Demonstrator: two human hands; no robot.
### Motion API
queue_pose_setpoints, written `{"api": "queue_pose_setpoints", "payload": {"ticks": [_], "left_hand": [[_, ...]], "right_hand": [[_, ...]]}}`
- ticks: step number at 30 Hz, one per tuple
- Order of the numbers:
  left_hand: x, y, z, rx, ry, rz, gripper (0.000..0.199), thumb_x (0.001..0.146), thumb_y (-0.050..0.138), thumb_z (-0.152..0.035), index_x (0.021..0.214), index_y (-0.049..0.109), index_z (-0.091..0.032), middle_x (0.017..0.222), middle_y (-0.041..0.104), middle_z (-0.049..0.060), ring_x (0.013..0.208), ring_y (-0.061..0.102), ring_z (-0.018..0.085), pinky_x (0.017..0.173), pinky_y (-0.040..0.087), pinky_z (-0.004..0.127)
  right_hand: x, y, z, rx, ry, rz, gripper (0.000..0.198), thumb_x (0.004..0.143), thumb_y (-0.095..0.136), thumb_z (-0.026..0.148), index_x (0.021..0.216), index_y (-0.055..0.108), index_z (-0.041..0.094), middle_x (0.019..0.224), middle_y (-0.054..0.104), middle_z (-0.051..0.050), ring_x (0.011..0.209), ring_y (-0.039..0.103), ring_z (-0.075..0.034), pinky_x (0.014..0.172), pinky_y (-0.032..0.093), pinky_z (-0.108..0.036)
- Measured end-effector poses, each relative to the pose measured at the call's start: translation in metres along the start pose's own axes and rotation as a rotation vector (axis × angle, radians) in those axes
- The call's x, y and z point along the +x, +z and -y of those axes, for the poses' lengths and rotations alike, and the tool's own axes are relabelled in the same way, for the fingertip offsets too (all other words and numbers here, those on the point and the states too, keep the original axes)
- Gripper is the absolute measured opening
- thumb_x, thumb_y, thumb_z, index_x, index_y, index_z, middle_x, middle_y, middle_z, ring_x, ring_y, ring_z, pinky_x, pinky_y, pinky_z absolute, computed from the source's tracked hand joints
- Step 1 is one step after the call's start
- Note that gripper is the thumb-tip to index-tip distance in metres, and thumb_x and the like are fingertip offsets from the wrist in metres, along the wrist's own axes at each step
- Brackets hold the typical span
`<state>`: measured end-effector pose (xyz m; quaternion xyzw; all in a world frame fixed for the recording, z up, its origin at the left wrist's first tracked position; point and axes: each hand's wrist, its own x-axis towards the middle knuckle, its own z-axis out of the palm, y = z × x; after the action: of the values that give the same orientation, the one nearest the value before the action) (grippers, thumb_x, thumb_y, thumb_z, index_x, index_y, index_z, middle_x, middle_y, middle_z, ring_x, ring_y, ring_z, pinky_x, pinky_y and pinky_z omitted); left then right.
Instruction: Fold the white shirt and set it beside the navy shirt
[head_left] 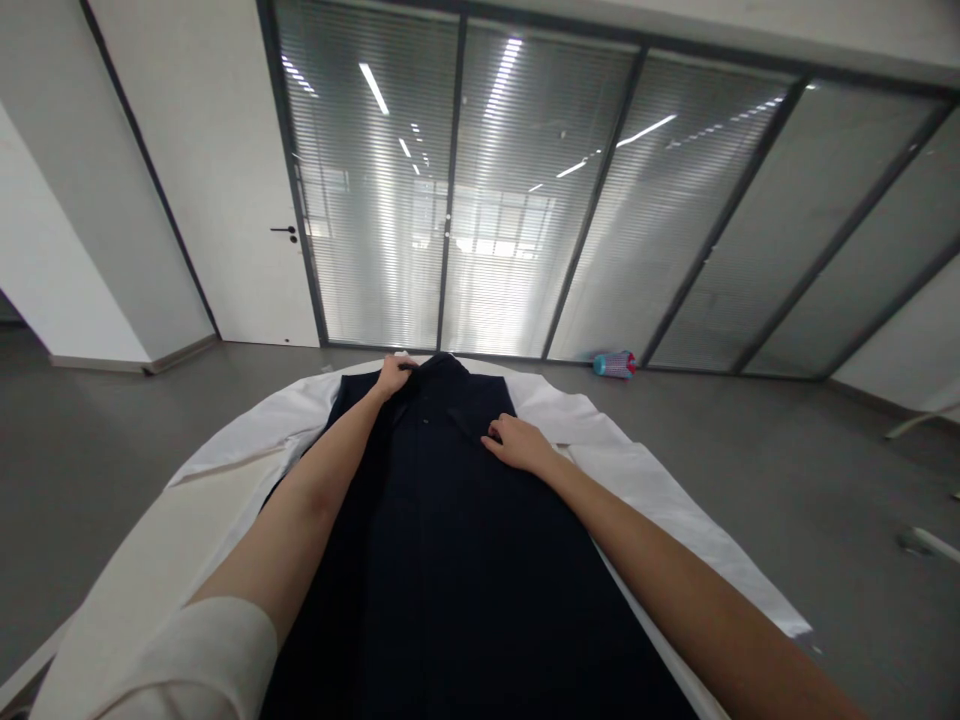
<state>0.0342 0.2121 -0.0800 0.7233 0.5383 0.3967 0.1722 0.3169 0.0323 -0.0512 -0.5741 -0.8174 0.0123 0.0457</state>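
Observation:
A dark navy shirt (450,520) with a collar (444,366) and white sleeves lies front up, its collar at the far end of a pale oval table (161,570). Whether the white sleeves belong to it or to a layer beneath, I cannot tell. My left hand (394,376) is closed on dark cloth beside the collar, at the left shoulder. On the right chest, close to the armhole, rests my right hand (517,441), its fingers loosely bent and the thumb apart. One white sleeve (259,430) spreads to the left, the other (645,480) runs down the right edge.
Beyond the table, a blue and pink patterned bundle (614,364) lies on the grey floor (787,450) by a glass partition (495,200) with blinds. A white door (247,270) with a black handle is at the left. Pale furniture legs (934,542) show at the right.

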Motion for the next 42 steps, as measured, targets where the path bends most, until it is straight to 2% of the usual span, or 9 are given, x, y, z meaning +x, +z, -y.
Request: {"api": "queue_pose_setpoints", "payload": {"ticks": [3,6,9,12,19,27,32,38,42], "left_hand": [[-0.009,-0.006,0.007,0.065,0.069,0.02,0.031,0.078,0.058,-0.012,0.101,0.078,-0.018,0.101,0.075,0.007,0.105,0.065,0.023,0.101,0.05,0.039],[-0.017,-0.011,0.011,0.138,0.111,0.032,0.037,0.077,0.058,-0.011,0.107,0.078,-0.022,0.105,0.073,0.007,0.111,0.063,0.024,0.105,0.048,0.04],[-0.024,-0.012,0.013,0.222,0.131,0.053,0.039,0.08,0.058,-0.013,0.113,0.077,-0.021,0.11,0.069,0.008,0.111,0.062,0.023,0.107,0.046,0.037],[-0.031,-0.012,0.012,0.317,0.145,0.091,0.041,0.082,0.057,-0.016,0.118,0.075,-0.023,0.118,0.065,0.008,0.112,0.062,0.021,0.106,0.046,0.035],[-0.052,-0.004,-0.002,0.544,0.147,0.089,0.038,0.089,0.058,-0.04,0.122,0.071,-0.028,0.135,0.06,0.01,0.129,0.049,0.035,0.11,0.032,0.057],[-0.06,0.007,-0.024,0.603,0.191,0.121,0.044,0.1,0.037,-0.031,0.137,0.06,-0.021,0.145,0.054,0.014,0.131,0.05,0.032,0.108,0.038,0.049],[-0.056,0.004,-0.02,0.613,0.201,0.24,0.046,0.097,0.045,-0.034,0.141,0.057,-0.024,0.147,0.054,0.012,0.13,0.054,0.032,0.104,0.044,0.049],[-0.05,-0.001,-0.021,0.621,0.24,0.264,0.038,0.096,0.046,-0.034,0.126,0.068,-0.022,0.142,0.057,0.011,0.127,0.057,0.03,0.104,0.046,0.042],[-0.049,-0.003,-0.021,0.613,0.238,0.239,0.032,0.095,0.048,-0.03,0.117,0.071,-0.023,0.134,0.063,0.009,0.12,0.06,0.028,0.103,0.047,0.041]], "right_hand": [[0.025,-0.007,0.009,0.058,0.059,-0.111,0.034,0.096,0.049,0.036,0.119,0.068,0.019,0.119,0.064,-0.012,0.104,0.065,-0.027,0.087,0.051,-0.035],[0.06,-0.013,0.024,0.05,0.022,-0.231,0.055,0.092,0.05,0.024,0.147,0.047,0.019,0.149,0.046,-0.013,0.126,0.054,-0.028,0.103,0.044,-0.036],[0.096,-0.01,0.04,-0.027,-0.089,-0.179,0.066,0.091,0.051,0.021,0.155,0.035,0.018,0.164,0.023,-0.011,0.144,0.032,-0.031,0.114,0.033,-0.043],[0.122,0.004,0.052,-0.023,-0.093,-0.041,0.066,0.098,0.047,0.039,0.157,0.03,0.014,0.167,0.013,-0.014,0.151,0.017,-0.034,0.118,0.025,-0.049],[0.137,0.038,0.052,0.068,0.005,0.102,0.074,0.101,0.028,0.061,0.154,0.034,0.011,0.161,0.028,-0.019,0.147,0.028,-0.034,0.115,0.028,-0.055],[0.137,0.033,0.058,0.026,0.001,-0.025,0.066,0.098,0.037,0.059,0.143,0.051,0.013,0.146,0.049,-0.021,0.131,0.047,-0.038,0.106,0.038,-0.053],[0.139,0.038,0.065,0.009,0.025,-0.121,0.056,0.102,0.028,0.042,0.142,0.051,0.01,0.158,0.034,-0.019,0.141,0.036,-0.031,0.113,0.029,-0.046],[0.148,0.048,0.068,-0.033,0.036,-0.259,0.058,0.101,0.031,0.045,0.138,0.055,0.007,0.161,0.03,-0.017,0.152,0.013,-0.03,0.121,0.007,-0.049],[0.154,0.051,0.063,0.076,0.052,-0.085,0.067,0.103,0.023,0.051,0.155,0.031,0.009,0.164,0.022,-0.016,0.152,0.016,-0.028,0.121,0.01,-0.053]]}}
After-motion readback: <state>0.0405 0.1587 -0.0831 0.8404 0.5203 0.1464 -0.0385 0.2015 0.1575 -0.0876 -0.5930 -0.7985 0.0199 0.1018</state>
